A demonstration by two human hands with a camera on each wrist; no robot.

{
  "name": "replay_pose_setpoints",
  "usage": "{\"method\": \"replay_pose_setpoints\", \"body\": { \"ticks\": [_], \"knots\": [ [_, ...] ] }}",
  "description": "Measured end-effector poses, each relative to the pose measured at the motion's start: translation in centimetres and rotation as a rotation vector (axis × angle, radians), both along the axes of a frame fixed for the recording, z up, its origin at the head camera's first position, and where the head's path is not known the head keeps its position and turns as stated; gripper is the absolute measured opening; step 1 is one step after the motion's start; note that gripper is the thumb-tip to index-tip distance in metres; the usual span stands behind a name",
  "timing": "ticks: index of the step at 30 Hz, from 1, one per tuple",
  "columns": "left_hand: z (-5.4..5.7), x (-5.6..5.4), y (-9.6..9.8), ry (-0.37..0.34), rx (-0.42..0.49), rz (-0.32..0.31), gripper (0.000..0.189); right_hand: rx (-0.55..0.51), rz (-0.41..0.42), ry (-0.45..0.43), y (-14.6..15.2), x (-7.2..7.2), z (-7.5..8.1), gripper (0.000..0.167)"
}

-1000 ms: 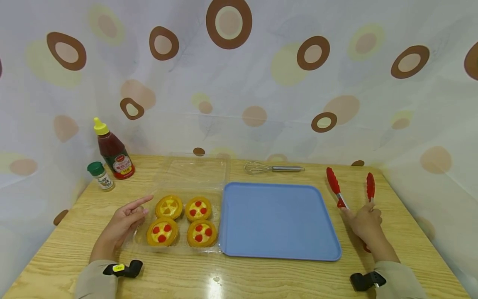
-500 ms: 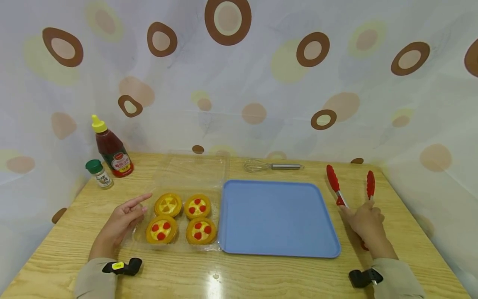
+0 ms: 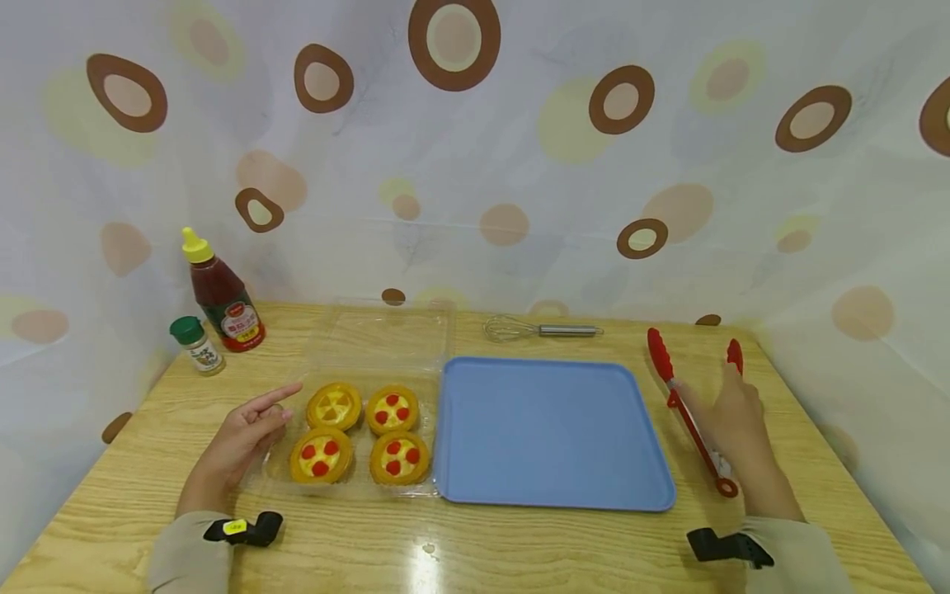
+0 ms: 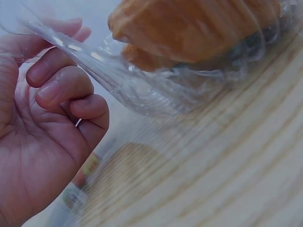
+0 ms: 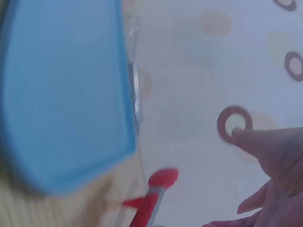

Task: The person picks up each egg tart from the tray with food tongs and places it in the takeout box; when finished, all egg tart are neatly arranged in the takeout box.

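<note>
A clear plastic clamshell container [image 3: 364, 488] lies with its lid folded back and several round tarts [image 3: 396, 456] inside. My left hand [image 3: 241, 441] holds its left rim, index finger stretched over the edge and the lower fingers curled; in the left wrist view the rim runs past this hand [image 4: 57, 109]. Red-tipped tongs [image 3: 692, 429] lie spread on the table at the right. Over their right arm is my right hand [image 3: 735, 417], blurred and hiding part of them. The right wrist view shows that hand [image 5: 277, 175] with fingers apart and nothing in them, beside the tongs [image 5: 151, 198].
A blue tray [image 3: 552, 433] lies between the container and the tongs. Behind it is a whisk [image 3: 545, 330] near the wall sheet. A sauce bottle [image 3: 228, 305] and a green-capped shaker [image 3: 199, 346] stand at the back left of the wooden table [image 3: 371, 544].
My right hand has let go of the tongs and shifted slightly up and right, uncovering their handle end. The left hand stays at the container's rim.
</note>
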State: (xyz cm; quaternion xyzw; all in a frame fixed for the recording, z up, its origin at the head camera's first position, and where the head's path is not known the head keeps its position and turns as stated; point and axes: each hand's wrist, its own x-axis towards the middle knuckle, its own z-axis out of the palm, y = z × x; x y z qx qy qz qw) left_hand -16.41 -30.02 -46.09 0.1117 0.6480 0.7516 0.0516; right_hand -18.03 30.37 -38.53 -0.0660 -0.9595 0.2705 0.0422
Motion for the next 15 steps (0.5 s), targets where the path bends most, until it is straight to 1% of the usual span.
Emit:
{"method": "replay_pose_setpoints", "body": {
  "ticks": [2,4,8,11,13,15],
  "knots": [
    [0.0,-0.1,0.1,-0.005,-0.01,0.005,0.038,-0.093,0.047,-0.004,-1.0,0.2,0.9,0.093],
    [0.0,-0.1,0.1,-0.011,-0.019,0.007,0.038,-0.213,0.093,-0.024,-2.2,0.4,1.5,0.09],
    [-0.1,0.0,-0.1,-0.013,-0.021,0.015,0.04,-0.513,0.182,-0.092,-5.5,0.3,1.9,0.082],
    [-0.1,0.0,-0.1,-0.008,-0.016,0.014,0.04,-0.772,0.287,-0.149,-8.1,-0.3,1.6,0.073],
    [-0.1,0.0,-0.1,-0.005,-0.021,0.01,0.04,-0.974,0.366,-0.21,-9.7,-1.0,1.3,0.068],
    [-0.1,-0.1,0.0,-0.005,-0.02,0.002,0.04,-1.19,0.425,-0.29,-11.2,-1.7,1.0,0.066]
  ]
}}
